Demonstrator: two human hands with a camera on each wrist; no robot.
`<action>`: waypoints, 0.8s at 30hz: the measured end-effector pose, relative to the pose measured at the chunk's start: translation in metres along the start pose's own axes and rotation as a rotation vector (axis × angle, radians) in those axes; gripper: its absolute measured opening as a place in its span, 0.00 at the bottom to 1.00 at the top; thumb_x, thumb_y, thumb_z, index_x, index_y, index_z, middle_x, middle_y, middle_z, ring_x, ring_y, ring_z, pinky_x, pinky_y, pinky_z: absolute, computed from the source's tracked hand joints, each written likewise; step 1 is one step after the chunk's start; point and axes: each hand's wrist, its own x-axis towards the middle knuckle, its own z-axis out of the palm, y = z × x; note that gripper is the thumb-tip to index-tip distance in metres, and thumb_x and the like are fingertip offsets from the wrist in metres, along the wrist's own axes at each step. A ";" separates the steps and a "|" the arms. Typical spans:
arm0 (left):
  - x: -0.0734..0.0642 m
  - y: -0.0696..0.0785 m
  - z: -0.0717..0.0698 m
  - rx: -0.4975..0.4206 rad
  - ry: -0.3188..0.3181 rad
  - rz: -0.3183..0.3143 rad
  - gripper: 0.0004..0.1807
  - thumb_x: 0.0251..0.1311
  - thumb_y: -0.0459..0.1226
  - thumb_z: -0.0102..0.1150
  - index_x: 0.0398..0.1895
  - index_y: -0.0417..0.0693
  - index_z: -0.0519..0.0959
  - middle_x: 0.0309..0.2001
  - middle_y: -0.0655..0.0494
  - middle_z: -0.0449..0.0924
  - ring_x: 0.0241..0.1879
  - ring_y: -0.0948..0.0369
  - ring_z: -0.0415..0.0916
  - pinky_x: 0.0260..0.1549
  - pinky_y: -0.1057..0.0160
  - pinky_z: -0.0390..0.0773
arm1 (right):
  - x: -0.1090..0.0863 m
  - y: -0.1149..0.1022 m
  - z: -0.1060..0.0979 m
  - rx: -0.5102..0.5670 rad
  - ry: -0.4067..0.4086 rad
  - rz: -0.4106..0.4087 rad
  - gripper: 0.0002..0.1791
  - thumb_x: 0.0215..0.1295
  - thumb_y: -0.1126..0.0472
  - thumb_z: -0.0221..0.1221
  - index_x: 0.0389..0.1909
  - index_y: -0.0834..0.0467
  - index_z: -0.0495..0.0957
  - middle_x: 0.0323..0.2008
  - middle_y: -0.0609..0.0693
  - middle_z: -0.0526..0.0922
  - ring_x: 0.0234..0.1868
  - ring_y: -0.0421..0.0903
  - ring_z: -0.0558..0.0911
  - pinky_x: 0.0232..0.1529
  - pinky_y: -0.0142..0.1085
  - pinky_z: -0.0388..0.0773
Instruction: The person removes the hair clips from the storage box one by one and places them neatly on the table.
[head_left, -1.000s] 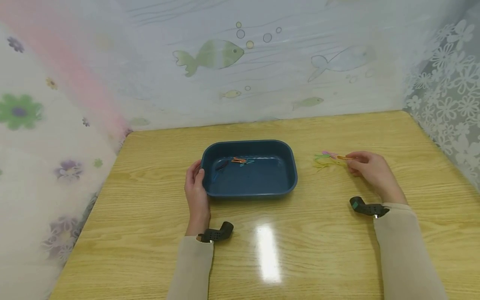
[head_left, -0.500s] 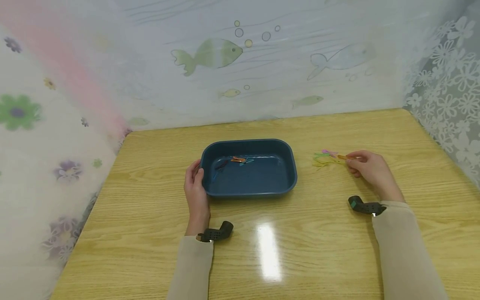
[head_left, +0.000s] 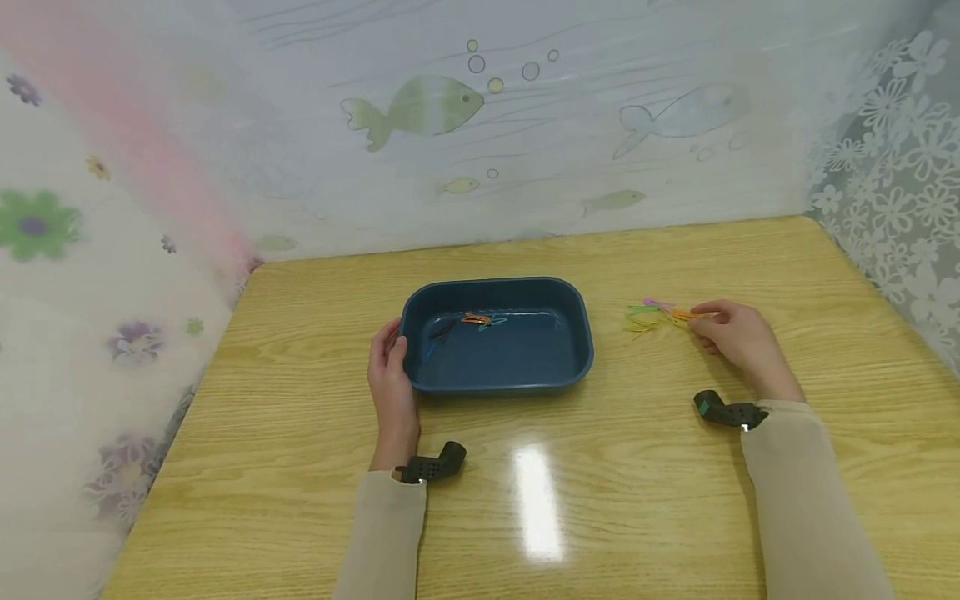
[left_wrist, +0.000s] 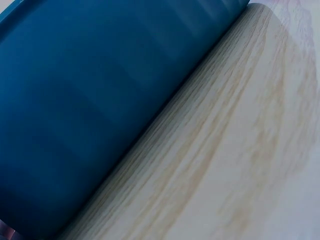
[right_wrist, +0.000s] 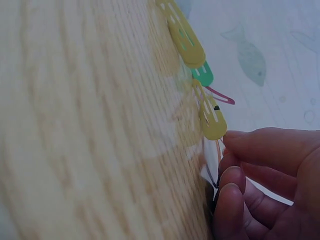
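Note:
At the left end of a dark blue plastic tub (head_left: 498, 388), my left hand (head_left: 392, 383) grips the rim, thumb on top and fingers outside. Inside the tub lie an orange hair clip (head_left: 476, 318), a teal hair clip (head_left: 491, 323) and darker clips. To the right, a small pile of snap hair clips rests on the table: yellow clips (right_wrist: 215, 122), a green clip (right_wrist: 204, 76) and a pink clip (right_wrist: 222, 96). My right hand (head_left: 741, 340) pinches an orange hair clip (head_left: 682, 314) at the pile's right side; the fingers hide much of it in the right wrist view.
The wood-grain table (head_left: 615, 483) runs back to a fish-patterned curtain (head_left: 525, 192). Flowered sheets hang at both sides. A black camera mount (head_left: 435, 467) is on the left wrist, another camera mount (head_left: 723, 411) on the right wrist.
My right hand has shifted slightly left, and the orange clip in its fingers has turned a little and sits closer to the pile. The left hand and tub stay in place.

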 end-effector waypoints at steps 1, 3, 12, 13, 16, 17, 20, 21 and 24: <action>0.000 0.000 0.000 -0.001 0.001 0.001 0.17 0.66 0.36 0.40 0.57 0.45 0.66 0.55 0.57 0.67 0.55 0.65 0.63 0.56 0.64 0.58 | 0.000 0.000 0.000 0.002 -0.001 0.004 0.27 0.63 0.47 0.49 0.54 0.64 0.68 0.35 0.57 0.76 0.26 0.43 0.75 0.26 0.34 0.72; 0.000 0.000 0.000 -0.009 0.001 0.005 0.17 0.66 0.37 0.40 0.57 0.46 0.67 0.55 0.57 0.67 0.55 0.65 0.63 0.56 0.64 0.58 | 0.000 -0.001 0.000 0.008 -0.003 0.010 0.27 0.63 0.47 0.50 0.54 0.63 0.68 0.35 0.57 0.76 0.26 0.43 0.75 0.26 0.34 0.72; 0.002 -0.007 0.000 0.001 0.010 0.030 0.17 0.66 0.40 0.42 0.56 0.49 0.68 0.54 0.59 0.68 0.55 0.65 0.63 0.56 0.64 0.58 | -0.001 -0.002 -0.003 0.047 0.000 0.027 0.28 0.62 0.45 0.50 0.56 0.61 0.67 0.29 0.53 0.75 0.24 0.44 0.74 0.26 0.36 0.70; 0.002 -0.007 0.000 0.003 0.012 0.029 0.17 0.66 0.40 0.42 0.56 0.49 0.68 0.54 0.59 0.68 0.55 0.65 0.63 0.56 0.64 0.58 | -0.001 -0.002 -0.003 0.055 0.006 0.026 0.29 0.62 0.45 0.49 0.56 0.61 0.67 0.28 0.53 0.75 0.24 0.45 0.74 0.25 0.36 0.70; 0.002 -0.007 0.000 0.010 0.010 0.025 0.17 0.66 0.41 0.41 0.56 0.50 0.67 0.55 0.59 0.68 0.56 0.65 0.62 0.57 0.63 0.58 | -0.002 -0.002 -0.004 0.075 0.036 0.012 0.29 0.63 0.44 0.48 0.56 0.61 0.67 0.27 0.53 0.74 0.23 0.45 0.74 0.24 0.36 0.71; 0.002 -0.007 0.000 0.008 0.010 0.024 0.17 0.66 0.41 0.41 0.56 0.50 0.68 0.55 0.59 0.68 0.56 0.65 0.62 0.57 0.63 0.58 | -0.002 -0.002 -0.004 0.080 0.047 0.002 0.29 0.63 0.43 0.47 0.56 0.61 0.67 0.28 0.54 0.74 0.22 0.45 0.74 0.24 0.36 0.71; 0.002 -0.007 -0.001 0.004 0.006 0.024 0.17 0.66 0.40 0.41 0.56 0.50 0.68 0.55 0.59 0.68 0.56 0.66 0.62 0.57 0.64 0.58 | -0.003 -0.004 -0.005 0.091 0.080 -0.019 0.29 0.63 0.42 0.46 0.56 0.58 0.67 0.26 0.56 0.74 0.22 0.47 0.72 0.24 0.36 0.69; 0.002 -0.007 -0.001 0.000 0.007 0.026 0.16 0.66 0.40 0.41 0.56 0.50 0.68 0.55 0.59 0.68 0.56 0.66 0.62 0.57 0.64 0.58 | -0.004 -0.005 -0.005 0.096 0.086 -0.028 0.29 0.63 0.42 0.45 0.56 0.58 0.67 0.27 0.56 0.74 0.23 0.47 0.72 0.25 0.36 0.69; 0.002 -0.007 -0.001 -0.004 0.005 0.029 0.16 0.66 0.40 0.41 0.55 0.50 0.68 0.54 0.59 0.68 0.56 0.66 0.62 0.57 0.64 0.58 | -0.005 -0.007 -0.005 0.120 0.093 -0.050 0.29 0.63 0.41 0.44 0.56 0.57 0.67 0.31 0.57 0.75 0.25 0.48 0.73 0.26 0.36 0.71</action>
